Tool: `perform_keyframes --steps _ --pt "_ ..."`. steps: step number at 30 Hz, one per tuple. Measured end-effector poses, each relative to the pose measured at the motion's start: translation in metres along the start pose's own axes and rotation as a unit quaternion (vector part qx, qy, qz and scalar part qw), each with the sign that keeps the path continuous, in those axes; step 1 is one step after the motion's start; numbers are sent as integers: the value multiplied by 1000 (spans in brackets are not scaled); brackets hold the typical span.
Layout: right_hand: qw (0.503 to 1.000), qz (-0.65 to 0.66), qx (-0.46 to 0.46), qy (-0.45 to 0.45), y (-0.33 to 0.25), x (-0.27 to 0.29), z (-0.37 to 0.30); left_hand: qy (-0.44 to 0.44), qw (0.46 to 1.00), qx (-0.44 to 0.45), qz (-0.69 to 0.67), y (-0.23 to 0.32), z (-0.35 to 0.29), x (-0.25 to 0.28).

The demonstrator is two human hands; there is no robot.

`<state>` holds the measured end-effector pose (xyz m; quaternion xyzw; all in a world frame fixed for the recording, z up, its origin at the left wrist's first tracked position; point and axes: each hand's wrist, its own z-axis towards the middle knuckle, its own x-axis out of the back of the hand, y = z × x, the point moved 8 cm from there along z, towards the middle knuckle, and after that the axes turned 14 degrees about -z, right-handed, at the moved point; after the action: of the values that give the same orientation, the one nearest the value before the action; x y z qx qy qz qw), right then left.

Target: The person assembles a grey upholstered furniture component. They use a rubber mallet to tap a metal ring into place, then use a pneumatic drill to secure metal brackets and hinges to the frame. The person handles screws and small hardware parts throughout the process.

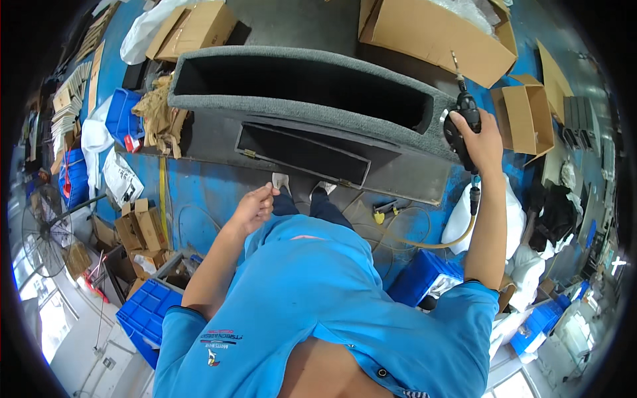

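Note:
My right hand [486, 140] is wrapped round a black air screwdriver [464, 118], its long bit pointing away from me. The tool is at the right end of a long grey carpet-covered box [279, 105]; I cannot tell whether they touch. That box has a wide opening with a dark inside. My left hand [254, 208] is closed in a pinch in front of my body, apart from the box; whatever is between its fingertips is too small to make out. Nearer me than the grey box lies a shallow black case [305, 156] with brass-coloured fittings on its edge.
A yellowish air hose [458, 244] curves from the tool to the floor. Yellow-handled pliers [379, 216] lie near my feet. Cardboard boxes [431, 40] stand beyond the bench. Blue bins [149, 312] and white sacks [458, 212] stand on both sides, with a fan [46, 229] at far left.

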<state>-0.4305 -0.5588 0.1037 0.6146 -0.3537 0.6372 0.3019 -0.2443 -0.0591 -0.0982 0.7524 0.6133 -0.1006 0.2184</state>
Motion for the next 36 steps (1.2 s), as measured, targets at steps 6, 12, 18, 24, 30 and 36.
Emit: perform_keyframes --steps 6,12,18,24,30,36 --pt "999 -19 -28 12 10 -1 8 66 995 -17 -78 -3 -17 67" --pt "917 295 257 77 -170 7 -77 99 983 4 -157 -23 -56 129" --pt "898 45 264 -350 -299 -370 -158 170 982 7 -77 -21 -92 148" --pt "917 93 197 -335 -291 -506 -134 194 977 39 -84 -28 -130 207" --pt "890 98 343 -284 -341 -424 -165 169 984 44 -36 -18 -108 257" --pt "870 344 308 -171 -396 -188 -196 140 986 -41 86 56 -102 244"
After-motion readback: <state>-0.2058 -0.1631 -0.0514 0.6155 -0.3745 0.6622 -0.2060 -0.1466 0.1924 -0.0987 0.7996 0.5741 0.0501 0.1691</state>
